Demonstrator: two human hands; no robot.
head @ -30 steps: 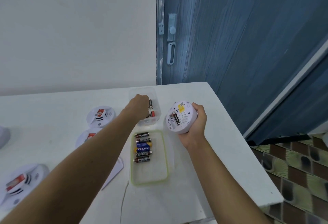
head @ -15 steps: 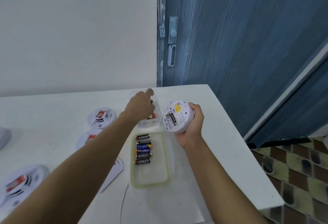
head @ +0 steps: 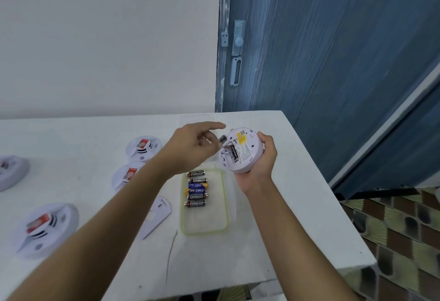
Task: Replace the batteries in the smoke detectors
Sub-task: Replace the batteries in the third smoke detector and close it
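A round white plastic smoke detector (head: 242, 150), its open back showing one dark cylindrical battery (head: 233, 154), sits centre-right, its rim gripped by the curled right hand (head: 259, 164). The left hand (head: 192, 145) hovers just beside it, forefinger straight, other fingers curled; blur hides whether they pinch anything

We are seeing bright, even light casting faint shadows on the surface (head: 297, 193); above it the left hand (head: 190, 148) is blurring, behind it the door (head: 333, 62) is bowing.
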